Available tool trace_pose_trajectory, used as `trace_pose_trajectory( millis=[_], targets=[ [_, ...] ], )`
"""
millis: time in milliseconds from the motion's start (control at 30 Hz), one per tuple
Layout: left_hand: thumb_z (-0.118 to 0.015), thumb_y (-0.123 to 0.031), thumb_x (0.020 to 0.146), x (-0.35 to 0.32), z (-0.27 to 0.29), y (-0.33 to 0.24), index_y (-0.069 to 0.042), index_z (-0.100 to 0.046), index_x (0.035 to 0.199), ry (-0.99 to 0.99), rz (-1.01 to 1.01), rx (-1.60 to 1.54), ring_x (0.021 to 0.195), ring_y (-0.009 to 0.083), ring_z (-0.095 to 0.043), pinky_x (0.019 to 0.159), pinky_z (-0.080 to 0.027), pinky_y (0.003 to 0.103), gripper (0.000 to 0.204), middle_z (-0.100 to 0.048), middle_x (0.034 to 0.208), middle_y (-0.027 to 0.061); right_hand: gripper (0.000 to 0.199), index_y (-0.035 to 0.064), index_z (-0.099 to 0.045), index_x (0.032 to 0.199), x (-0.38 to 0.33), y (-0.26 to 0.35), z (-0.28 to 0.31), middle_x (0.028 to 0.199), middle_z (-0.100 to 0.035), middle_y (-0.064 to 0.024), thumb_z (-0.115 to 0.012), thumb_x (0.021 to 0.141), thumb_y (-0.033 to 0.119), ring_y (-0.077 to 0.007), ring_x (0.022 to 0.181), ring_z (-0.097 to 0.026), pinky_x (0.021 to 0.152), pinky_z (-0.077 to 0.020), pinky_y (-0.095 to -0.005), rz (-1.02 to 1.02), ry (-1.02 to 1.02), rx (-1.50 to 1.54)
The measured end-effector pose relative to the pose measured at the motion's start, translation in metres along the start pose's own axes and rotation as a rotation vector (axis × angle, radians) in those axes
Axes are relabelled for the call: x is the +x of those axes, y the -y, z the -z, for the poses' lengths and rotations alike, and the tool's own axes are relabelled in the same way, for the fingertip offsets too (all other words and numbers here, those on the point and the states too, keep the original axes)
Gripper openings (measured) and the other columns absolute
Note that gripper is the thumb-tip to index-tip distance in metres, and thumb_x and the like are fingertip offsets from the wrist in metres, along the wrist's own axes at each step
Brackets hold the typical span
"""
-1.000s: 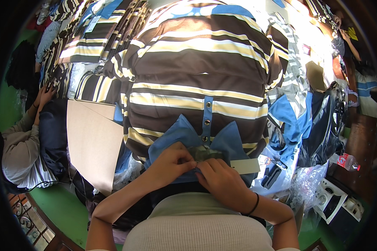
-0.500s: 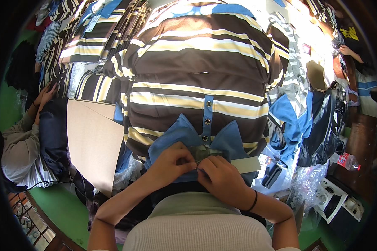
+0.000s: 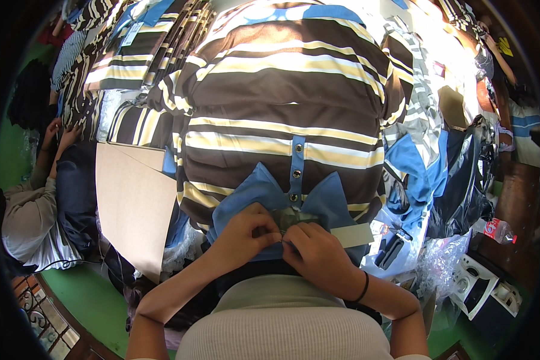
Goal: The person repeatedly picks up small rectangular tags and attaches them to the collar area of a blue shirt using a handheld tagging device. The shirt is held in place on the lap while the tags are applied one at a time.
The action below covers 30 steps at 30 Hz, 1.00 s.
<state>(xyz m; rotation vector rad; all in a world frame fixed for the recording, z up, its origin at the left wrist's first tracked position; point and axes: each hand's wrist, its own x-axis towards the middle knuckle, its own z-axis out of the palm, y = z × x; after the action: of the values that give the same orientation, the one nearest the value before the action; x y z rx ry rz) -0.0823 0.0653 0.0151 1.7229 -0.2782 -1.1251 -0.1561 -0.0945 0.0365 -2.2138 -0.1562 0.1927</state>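
Head-worn fisheye, looking steeply down, near

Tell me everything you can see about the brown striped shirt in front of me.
The brown striped shirt looks like soft knit cloth, with white and yellow bands, a blue collar and a blue placket showing three round buttons. It lies front up, collar toward you, slightly wrinkled. The left hand and right hand meet over the collar opening; what they pinch is too small to tell. A pale tag overlaps the collar's right side.
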Motion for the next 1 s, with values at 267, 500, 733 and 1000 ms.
trace_pose_trajectory(
  millis=[267, 500, 733, 1000],
  targets=[
    [-0.063, -0.007, 0.074, -0.002, -0.001, -0.003, 0.000, -0.060, 0.077, -0.004, -0.009, 0.027, 0.069, 0.0124, -0.046, 0.062, -0.038, 0.024, 0.009, -0.048, 0.082, 0.0038, 0.014, 0.0018, -0.046, 0.079, 0.001, 0.000, 0.003, 0.073, -0.050, -0.0109, -0.057, 0.071, 0.003, -0.0267, 0.070, -0.053, 0.061, -0.0457, -0.0352, -0.016, 0.018, 0.036],
    [-0.059, -0.005, 0.077, -0.006, -0.004, -0.011, 0.000, -0.056, 0.083, -0.010, -0.124, 0.202, 0.077, 0.0204, -0.049, 0.067, -0.041, 0.028, 0.009, -0.048, 0.090, 0.0097, 0.013, 0.0028, -0.049, 0.080, -0.001, 0.004, 0.002, 0.075, -0.051, -0.0091, -0.058, 0.071, 0.004, -0.0246, 0.071, -0.054, 0.064, -0.0469, -0.0331, -0.035, 0.008, -0.005],
    [-0.062, -0.007, 0.076, -0.011, -0.006, -0.017, -0.001, -0.054, 0.083, -0.032, -0.298, 0.400, 0.085, 0.0268, -0.051, 0.071, -0.043, 0.032, 0.012, -0.049, 0.095, 0.0117, 0.029, 0.0046, -0.057, 0.094, -0.017, 0.005, 0.035, 0.096, -0.053, -0.0099, -0.066, 0.068, 0.012, -0.0257, 0.086, -0.053, 0.078, -0.0428, -0.0356, 0.032, -0.145, -0.194],
    [-0.066, -0.008, 0.072, -0.012, -0.006, -0.024, -0.004, -0.052, 0.093, -0.003, -0.460, 0.479, 0.083, 0.0277, -0.054, 0.070, -0.046, 0.033, 0.025, -0.052, 0.093, 0.0106, 0.012, 0.0091, -0.060, 0.077, -0.162, -0.167, 0.101, 0.078, -0.063, -0.0115, -0.063, 0.072, 0.019, -0.0306, 0.072, -0.062, 0.063, -0.0494, -0.0376, -1.169, -0.088, -0.689]
  ],
)
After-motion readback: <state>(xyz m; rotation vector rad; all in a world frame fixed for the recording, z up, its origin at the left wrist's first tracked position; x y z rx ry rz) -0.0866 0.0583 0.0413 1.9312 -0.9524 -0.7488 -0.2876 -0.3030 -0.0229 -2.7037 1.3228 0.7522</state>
